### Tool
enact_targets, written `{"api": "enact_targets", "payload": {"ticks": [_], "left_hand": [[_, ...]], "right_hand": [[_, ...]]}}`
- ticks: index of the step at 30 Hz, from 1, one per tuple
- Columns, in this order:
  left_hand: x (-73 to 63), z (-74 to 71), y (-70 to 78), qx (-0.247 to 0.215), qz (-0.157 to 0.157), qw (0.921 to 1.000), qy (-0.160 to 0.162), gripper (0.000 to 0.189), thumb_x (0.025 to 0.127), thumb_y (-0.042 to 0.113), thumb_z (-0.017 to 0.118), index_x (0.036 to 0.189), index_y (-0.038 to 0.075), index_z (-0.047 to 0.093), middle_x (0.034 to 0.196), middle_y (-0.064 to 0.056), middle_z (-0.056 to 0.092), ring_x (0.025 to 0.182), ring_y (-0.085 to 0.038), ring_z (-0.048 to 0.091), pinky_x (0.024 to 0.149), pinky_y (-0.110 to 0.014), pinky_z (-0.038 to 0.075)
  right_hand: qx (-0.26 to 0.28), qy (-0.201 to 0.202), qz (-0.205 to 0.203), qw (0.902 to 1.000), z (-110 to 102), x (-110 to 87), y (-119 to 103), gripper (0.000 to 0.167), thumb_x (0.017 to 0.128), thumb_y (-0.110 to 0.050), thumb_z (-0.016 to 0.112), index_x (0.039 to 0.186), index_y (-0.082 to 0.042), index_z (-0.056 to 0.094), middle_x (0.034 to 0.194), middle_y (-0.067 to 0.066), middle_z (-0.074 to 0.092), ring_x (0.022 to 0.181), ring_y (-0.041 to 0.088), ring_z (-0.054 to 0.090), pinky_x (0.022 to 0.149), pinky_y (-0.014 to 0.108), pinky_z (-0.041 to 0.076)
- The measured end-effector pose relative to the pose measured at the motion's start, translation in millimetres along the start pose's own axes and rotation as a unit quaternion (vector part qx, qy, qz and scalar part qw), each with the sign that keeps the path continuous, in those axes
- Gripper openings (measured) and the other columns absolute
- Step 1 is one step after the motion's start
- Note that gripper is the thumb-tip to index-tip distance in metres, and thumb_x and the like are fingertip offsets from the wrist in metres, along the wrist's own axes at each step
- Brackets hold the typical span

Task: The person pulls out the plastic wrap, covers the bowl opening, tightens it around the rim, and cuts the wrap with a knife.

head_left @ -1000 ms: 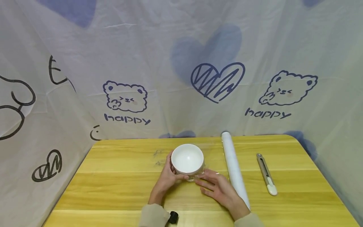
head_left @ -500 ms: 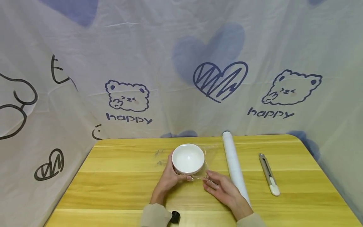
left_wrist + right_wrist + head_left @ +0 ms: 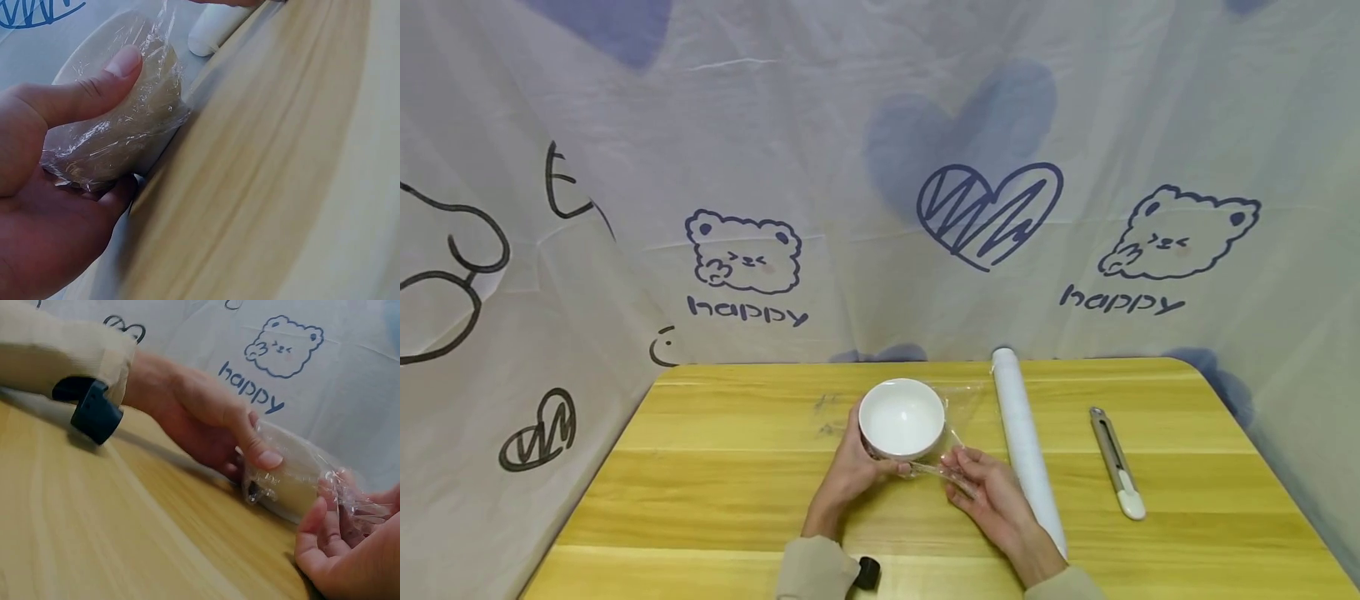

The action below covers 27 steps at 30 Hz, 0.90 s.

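A white bowl (image 3: 901,419) stands upright at the middle of the table, its mouth uncovered. Clear cling film (image 3: 134,134) clings in wrinkles round its outer side. My left hand (image 3: 850,473) grips the bowl from the left, the thumb pressing the film against the near wall. To the right of the bowl, my right hand (image 3: 994,498) pinches a loose edge of the film between thumb and fingers. In the right wrist view, the film stretches from the bowl to the fingers of the right hand (image 3: 344,550).
A long white roll of cling film (image 3: 1028,450) lies just right of the right hand. Farther right rests a utility knife (image 3: 1116,462) with a white end. A patterned cloth (image 3: 865,183) hangs behind the wooden table (image 3: 700,467).
My right hand has moved a little right, away from the bowl, drawing the film's edge out with it. The left hand keeps its grip on the bowl.
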<state>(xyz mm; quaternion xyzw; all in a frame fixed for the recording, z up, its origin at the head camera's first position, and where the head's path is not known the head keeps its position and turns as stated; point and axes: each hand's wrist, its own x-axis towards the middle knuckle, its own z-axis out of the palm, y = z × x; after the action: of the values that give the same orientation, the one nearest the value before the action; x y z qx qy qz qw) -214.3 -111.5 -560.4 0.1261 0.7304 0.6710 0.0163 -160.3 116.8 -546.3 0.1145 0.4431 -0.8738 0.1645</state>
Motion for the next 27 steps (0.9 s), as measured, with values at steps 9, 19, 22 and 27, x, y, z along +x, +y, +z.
{"api": "enact_targets", "payload": {"ticks": [9, 19, 22, 27], "left_hand": [[1.2, -2.4, 0.0, -0.017, -0.008, 0.9998, 0.004, 0.126, 0.064, -0.015, 0.090, 0.162, 0.003, 0.014, 0.160, -0.024, 0.030, 0.147, -0.042, 0.031, 0.122, -0.053, 0.021], [2.2, -10.3, 7.3, 0.012, -0.023, 0.9996, 0.003, 0.131, 0.065, -0.016, 0.088, 0.162, -0.003, 0.001, 0.165, -0.029, 0.016, 0.151, -0.044, 0.021, 0.123, -0.052, 0.015], [0.1, -10.7, 8.9, 0.014, -0.022, 0.9996, -0.009, 0.136, 0.065, -0.012, 0.091, 0.162, -0.002, -0.005, 0.165, -0.031, 0.016, 0.150, -0.046, 0.021, 0.123, -0.056, 0.011], [-0.7, -3.8, 10.0, 0.044, -0.022, 0.9988, -0.005, 0.143, 0.065, 0.003, 0.097, 0.161, -0.002, -0.009, 0.163, -0.032, 0.015, 0.147, -0.048, 0.025, 0.121, -0.063, 0.011]], "right_hand": [[-0.120, 0.007, -0.039, 0.9920, -0.5, -0.5, 7.8, 0.045, 0.103, -0.009, 0.062, 0.139, 0.013, 0.047, 0.111, 0.009, 0.073, 0.098, 0.018, 0.072, 0.081, 0.029, 0.060], [-0.440, 0.121, -0.267, 0.8488, 10.0, 4.2, 15.3, 0.009, 0.081, -0.003, 0.083, 0.086, -0.003, 0.075, 0.070, -0.001, 0.062, 0.059, 0.006, 0.051, 0.053, 0.018, 0.043], [-0.493, 0.138, -0.274, 0.8142, 10.9, 6.4, 18.7, 0.009, 0.080, -0.008, 0.085, 0.081, -0.009, 0.076, 0.064, -0.007, 0.059, 0.055, 0.004, 0.048, 0.051, 0.019, 0.041], [-0.516, 0.136, -0.265, 0.8034, 11.9, 9.4, 22.5, 0.011, 0.081, -0.010, 0.086, 0.079, -0.011, 0.074, 0.066, -0.007, 0.066, 0.056, 0.004, 0.057, 0.054, 0.020, 0.048]]}}
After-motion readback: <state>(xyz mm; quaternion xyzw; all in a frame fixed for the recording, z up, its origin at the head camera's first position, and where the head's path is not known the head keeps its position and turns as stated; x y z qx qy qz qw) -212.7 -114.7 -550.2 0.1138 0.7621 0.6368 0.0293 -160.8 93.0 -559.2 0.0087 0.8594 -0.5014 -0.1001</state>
